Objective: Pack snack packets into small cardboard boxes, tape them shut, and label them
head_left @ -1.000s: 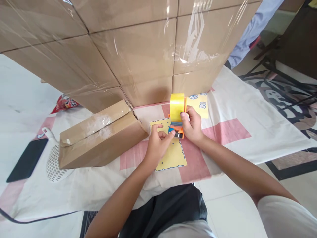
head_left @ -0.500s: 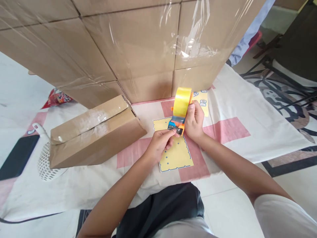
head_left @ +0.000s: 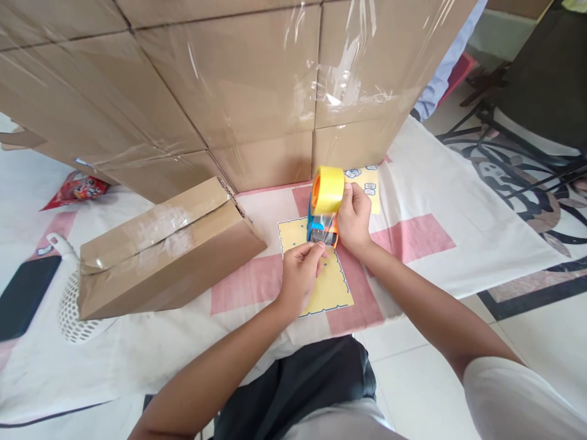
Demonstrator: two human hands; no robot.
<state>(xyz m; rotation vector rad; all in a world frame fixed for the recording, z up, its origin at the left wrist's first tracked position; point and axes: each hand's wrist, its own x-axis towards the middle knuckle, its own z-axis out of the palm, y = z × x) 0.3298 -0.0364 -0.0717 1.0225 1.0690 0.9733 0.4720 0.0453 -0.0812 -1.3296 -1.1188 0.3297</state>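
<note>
On a patterned cloth (head_left: 426, 183) before stacked cartons (head_left: 257, 79), my right hand (head_left: 354, 219) grips the tape dispenser (head_left: 323, 211) tightly; my left hand (head_left: 300, 275) pinches its tape end.

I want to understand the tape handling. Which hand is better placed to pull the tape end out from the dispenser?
Probably the left hand: its fingertips already pinch at the tape end below the tape dispenser. The right hand is wrapped around the dispenser body, steadying it, so it is not free.
</note>
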